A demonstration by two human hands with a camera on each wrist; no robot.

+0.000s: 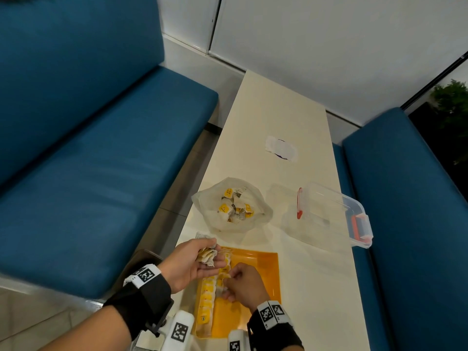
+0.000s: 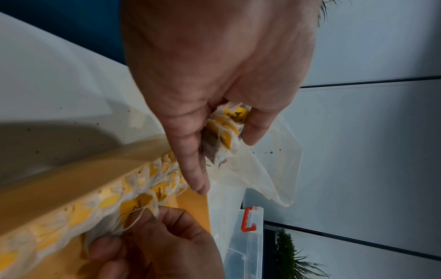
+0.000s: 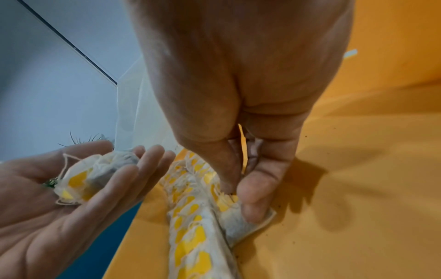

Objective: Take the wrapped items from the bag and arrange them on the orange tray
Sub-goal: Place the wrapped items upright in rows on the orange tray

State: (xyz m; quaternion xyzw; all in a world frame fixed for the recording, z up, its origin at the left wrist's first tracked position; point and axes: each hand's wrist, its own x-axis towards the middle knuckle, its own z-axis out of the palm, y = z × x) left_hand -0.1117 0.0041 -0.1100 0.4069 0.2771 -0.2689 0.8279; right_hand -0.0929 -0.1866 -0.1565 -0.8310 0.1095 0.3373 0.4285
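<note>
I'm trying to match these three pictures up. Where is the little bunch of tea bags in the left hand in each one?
Head: bunch of tea bags lies in the upturned left hand, lower centre.
Left wrist: centre, between thumb and fingers.
Right wrist: lower left, on the palm.
Shared landmark: the orange tray.

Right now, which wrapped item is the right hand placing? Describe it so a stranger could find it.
Start at the orange tray at the table's near end. Along its left side runs a row of tea bags. The one meant sits beside that row, pinched by the right hand.
</note>
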